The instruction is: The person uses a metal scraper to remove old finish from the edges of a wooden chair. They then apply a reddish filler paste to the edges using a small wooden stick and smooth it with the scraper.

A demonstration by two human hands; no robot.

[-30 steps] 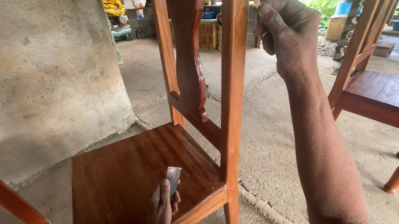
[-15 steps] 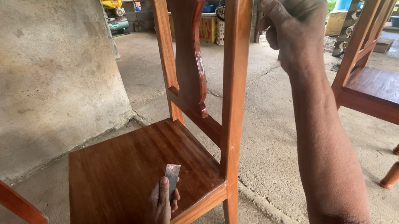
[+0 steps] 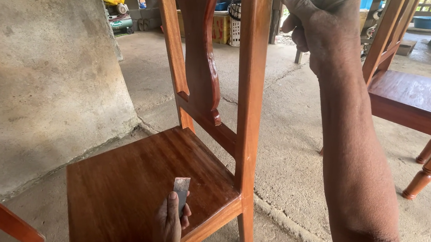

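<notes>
Left hand [image 3: 168,227] resting low on the chair seat [image 3: 125,181], gripping a small flat metal scraper blade [image 3: 181,191], blade tip pointing up toward the backrest. Same spot as a second ago, blade not travelling. Right hand [image 3: 322,23] raised beside the back post [image 3: 250,77], clenched, drifting slightly up and nearer the frame top since earlier; anything inside the fist hidden, fingers partly cut off. Chair top rail out of view. Second wooden chair [image 3: 417,101] standing farther right on the concrete floor [image 3: 287,143]. Background clutter too blurred to identify.
</notes>
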